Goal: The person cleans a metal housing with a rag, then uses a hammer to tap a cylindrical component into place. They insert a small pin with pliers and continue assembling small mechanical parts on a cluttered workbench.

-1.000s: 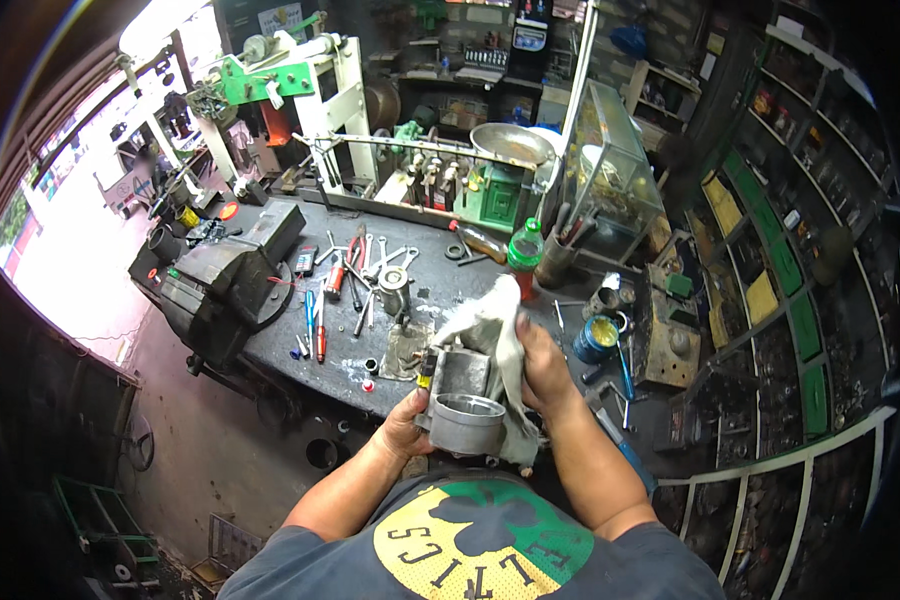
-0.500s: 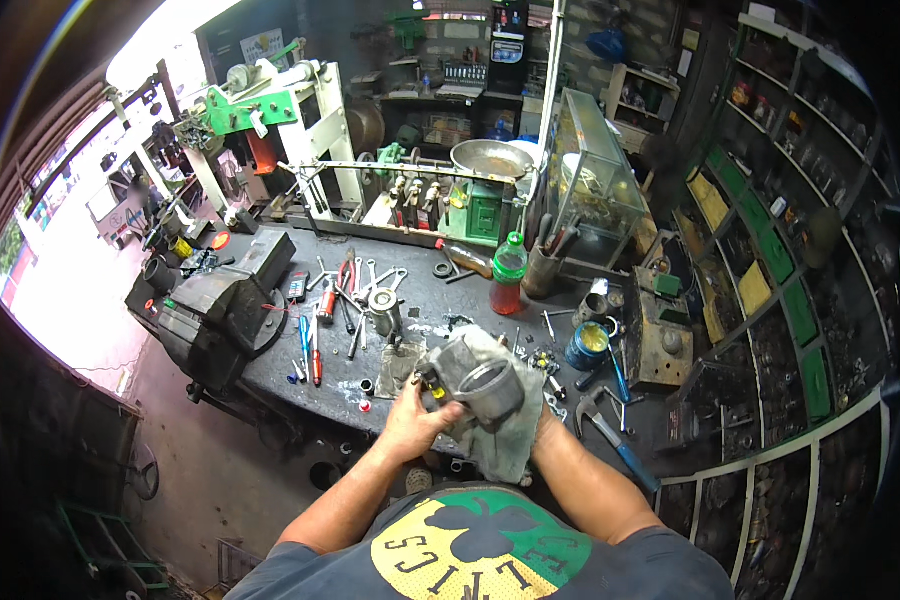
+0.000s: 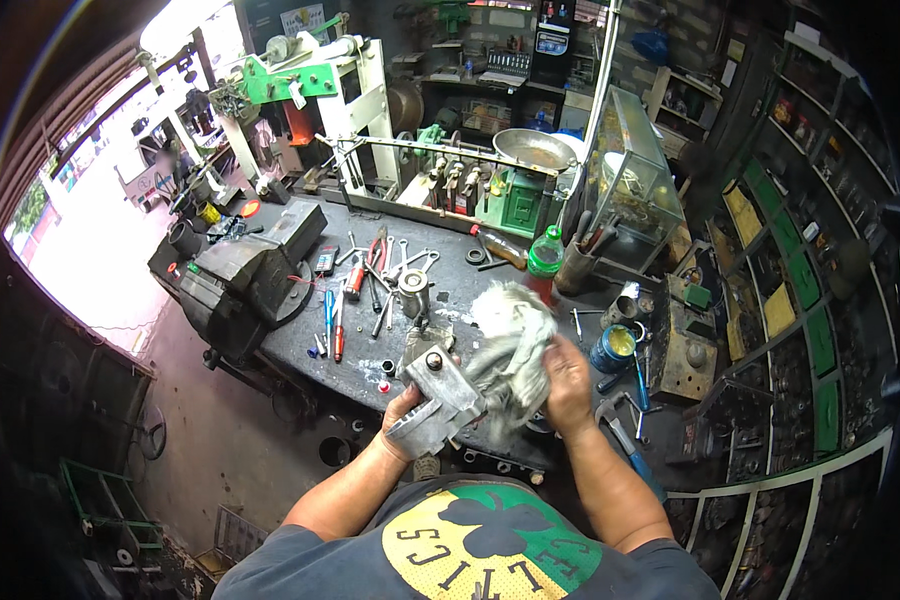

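My left hand (image 3: 407, 408) grips a grey cast-metal machine part (image 3: 438, 402) and holds it tilted above the near edge of the dark workbench (image 3: 300, 335). My right hand (image 3: 568, 375) is closed on a crumpled grey-white rag (image 3: 511, 350) that presses against the right side of the part. Both forearms come up from the lower edge, over a dark shirt with a green and yellow print.
A black bench vise (image 3: 235, 285) sits at the bench's left end. Wrenches, pliers and screwdrivers (image 3: 365, 285) lie scattered mid-bench. A green-capped bottle (image 3: 544, 258), a blue tin (image 3: 612, 349) and a cup of tools (image 3: 577, 262) stand to the right. Shelves line the right wall.
The metal part turned in my left hand from its round open end facing up to lying on its side. The rag moved from under it to its right side, bunched in my right hand.
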The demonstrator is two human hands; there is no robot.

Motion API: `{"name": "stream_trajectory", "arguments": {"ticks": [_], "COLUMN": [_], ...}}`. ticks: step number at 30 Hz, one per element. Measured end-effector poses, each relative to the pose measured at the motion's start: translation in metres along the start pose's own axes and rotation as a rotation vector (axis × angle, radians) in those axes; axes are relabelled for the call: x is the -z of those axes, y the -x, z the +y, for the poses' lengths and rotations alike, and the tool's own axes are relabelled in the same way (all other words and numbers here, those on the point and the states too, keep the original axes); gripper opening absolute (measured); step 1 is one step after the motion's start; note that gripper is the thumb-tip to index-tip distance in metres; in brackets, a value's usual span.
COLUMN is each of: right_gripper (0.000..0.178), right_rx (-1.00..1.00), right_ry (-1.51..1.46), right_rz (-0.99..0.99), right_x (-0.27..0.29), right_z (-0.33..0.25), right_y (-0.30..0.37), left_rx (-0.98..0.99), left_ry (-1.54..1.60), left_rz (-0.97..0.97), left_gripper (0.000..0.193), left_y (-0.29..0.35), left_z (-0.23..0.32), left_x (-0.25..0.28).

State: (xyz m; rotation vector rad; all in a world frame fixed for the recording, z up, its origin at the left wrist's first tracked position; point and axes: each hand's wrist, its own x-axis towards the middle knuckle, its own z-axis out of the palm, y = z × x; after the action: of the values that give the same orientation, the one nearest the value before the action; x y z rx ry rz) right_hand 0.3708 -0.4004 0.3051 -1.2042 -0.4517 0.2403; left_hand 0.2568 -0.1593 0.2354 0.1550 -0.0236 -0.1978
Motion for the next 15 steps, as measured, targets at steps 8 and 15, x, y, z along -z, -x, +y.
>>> {"name": "stream_trajectory", "arguments": {"ticks": [8,15], "right_gripper": [0.050,0.038], "right_rx": [-0.240,-0.263], "right_ry": [0.543,-0.582], "right_rz": [-0.188,0.509], "right_x": [-0.055,-0.014], "right_z": [0.011,0.021], "right_y": [-0.031,0.011], "left_rx": [0.008,-0.191], "left_ry": [-0.486,-0.099], "left_rz": [-0.046,0.100], "left_gripper": [0.073,0.060], "left_y": [-0.003,0.002], "left_z": [0.007,-0.009], "left_x": [-0.002,-0.026]}}
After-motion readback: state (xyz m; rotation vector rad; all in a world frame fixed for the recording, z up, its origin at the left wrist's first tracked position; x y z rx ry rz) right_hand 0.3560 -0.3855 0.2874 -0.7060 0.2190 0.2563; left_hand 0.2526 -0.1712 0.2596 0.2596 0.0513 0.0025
